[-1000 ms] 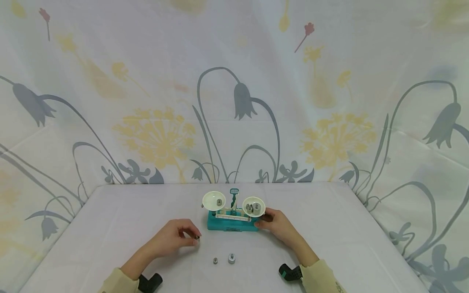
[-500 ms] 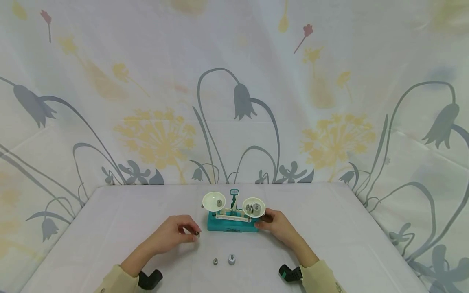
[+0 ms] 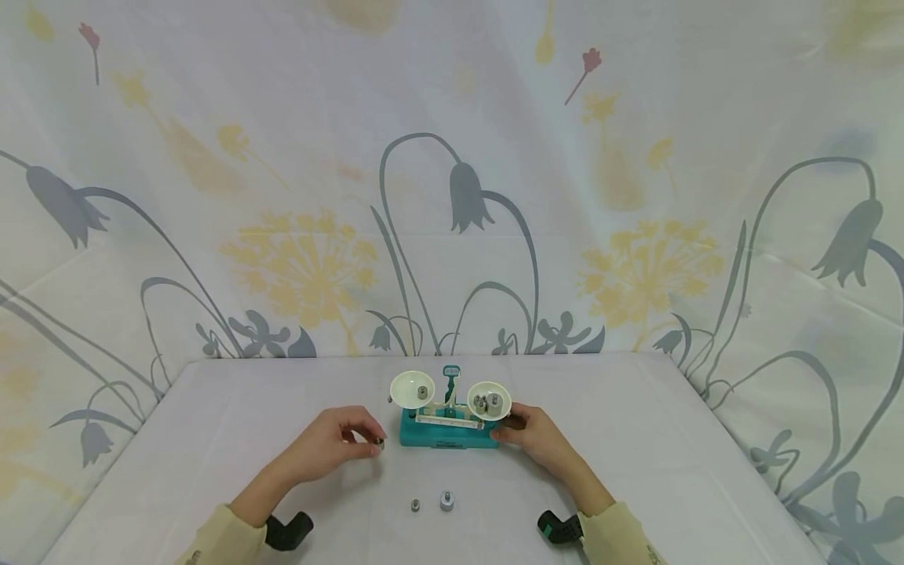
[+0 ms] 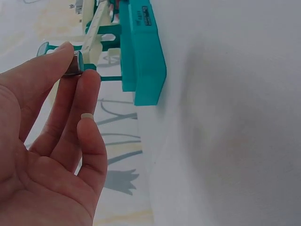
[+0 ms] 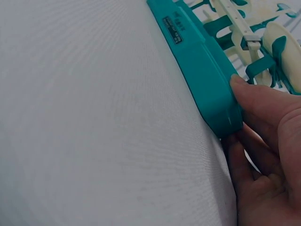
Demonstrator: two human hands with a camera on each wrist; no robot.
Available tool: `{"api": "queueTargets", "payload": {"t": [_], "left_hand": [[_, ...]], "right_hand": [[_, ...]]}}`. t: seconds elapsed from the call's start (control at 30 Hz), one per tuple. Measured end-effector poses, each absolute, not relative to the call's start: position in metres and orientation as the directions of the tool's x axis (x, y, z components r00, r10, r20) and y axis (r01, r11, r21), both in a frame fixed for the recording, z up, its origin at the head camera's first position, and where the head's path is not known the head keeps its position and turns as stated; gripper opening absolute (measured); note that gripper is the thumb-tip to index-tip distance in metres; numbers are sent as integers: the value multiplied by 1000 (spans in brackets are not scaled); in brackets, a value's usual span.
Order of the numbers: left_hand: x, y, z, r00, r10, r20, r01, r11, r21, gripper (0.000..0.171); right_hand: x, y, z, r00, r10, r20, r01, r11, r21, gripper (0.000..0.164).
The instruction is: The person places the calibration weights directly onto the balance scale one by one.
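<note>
A teal balance scale [image 3: 424,436] with two cream pans stands at the middle of the table. My left hand [image 3: 332,446] is to the left of it, pinching a small metal weight [image 4: 74,66] between thumb and fingertips, raised off the table. With thumb on top and fingers at the end and underside, my right hand [image 5: 270,136] grips the right end of the scale's base. The left pan [image 3: 404,386] holds one metal weight [image 3: 422,392]; several weights [image 3: 494,402] sit together in the right pan [image 3: 486,388], which hangs lower.
Two more weights stand on the white tablecloth in front of the scale, a small one [image 3: 415,505] and a larger one [image 3: 447,501]. A flower-printed curtain [image 3: 452,196] hangs behind the table. Black wrist devices [image 3: 559,526] show below both sleeves.
My left hand has moved slightly away from me, toward the back of the table, with the pinched weight. The right hand keeps its grip on the base, and the scale stays put.
</note>
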State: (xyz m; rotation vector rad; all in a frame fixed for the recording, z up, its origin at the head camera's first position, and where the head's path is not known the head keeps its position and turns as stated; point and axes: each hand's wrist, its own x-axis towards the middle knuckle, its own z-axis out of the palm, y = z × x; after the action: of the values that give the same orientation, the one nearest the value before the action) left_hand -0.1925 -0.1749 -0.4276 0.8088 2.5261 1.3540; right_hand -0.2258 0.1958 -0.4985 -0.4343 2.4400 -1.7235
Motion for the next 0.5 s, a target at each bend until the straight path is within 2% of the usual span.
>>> {"api": "queueTargets", "payload": {"t": [0.5], "left_hand": [[-198, -171, -418, -842, 523, 135, 411, 458, 788, 16]], "right_hand": [[-226, 197, -500, -947, -314, 71, -170, 302, -938, 54]]}}
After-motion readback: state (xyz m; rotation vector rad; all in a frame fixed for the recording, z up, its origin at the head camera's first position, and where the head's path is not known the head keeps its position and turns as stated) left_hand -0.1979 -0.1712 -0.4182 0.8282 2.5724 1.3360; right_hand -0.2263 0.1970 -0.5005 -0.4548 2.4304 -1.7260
